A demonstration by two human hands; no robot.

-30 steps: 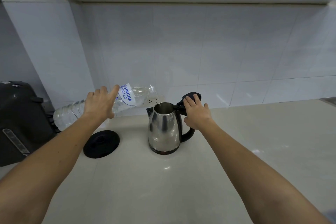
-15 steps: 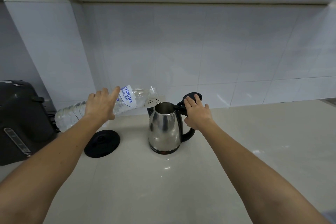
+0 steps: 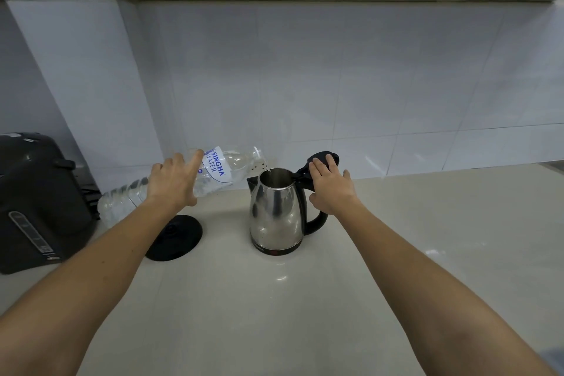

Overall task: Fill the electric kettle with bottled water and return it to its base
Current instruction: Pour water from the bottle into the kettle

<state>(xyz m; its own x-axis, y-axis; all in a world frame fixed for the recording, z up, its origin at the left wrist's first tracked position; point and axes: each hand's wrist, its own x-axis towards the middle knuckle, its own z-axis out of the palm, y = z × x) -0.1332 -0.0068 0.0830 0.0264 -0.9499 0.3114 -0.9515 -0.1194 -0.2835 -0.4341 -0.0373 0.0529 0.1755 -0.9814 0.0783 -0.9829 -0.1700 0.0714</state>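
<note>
A steel electric kettle [image 3: 274, 210] with a black handle stands on the countertop, its black lid [image 3: 322, 160] flipped open. My right hand [image 3: 331, 186] rests on the lid hinge and the top of the handle. My left hand [image 3: 172, 181] holds a clear water bottle [image 3: 225, 166] with a blue-lettered label, tipped nearly level, its mouth over the kettle's opening. A thin stream of water runs from the bottle into the kettle. The round black kettle base [image 3: 175, 238] lies on the counter to the kettle's left, under my left forearm.
A dark grey appliance [image 3: 36, 201] with a control strip stands at the left edge of the beige countertop [image 3: 427, 238]. White wall tiles rise behind, with a socket [image 3: 259, 165] low on the wall just behind the bottle's neck. A cupboard ledge hangs overhead.
The bottle's rear end has risen slightly, so the bottle is tilted more steeply toward the kettle. Water keeps running in. My right hand stays on the lid and handle.
</note>
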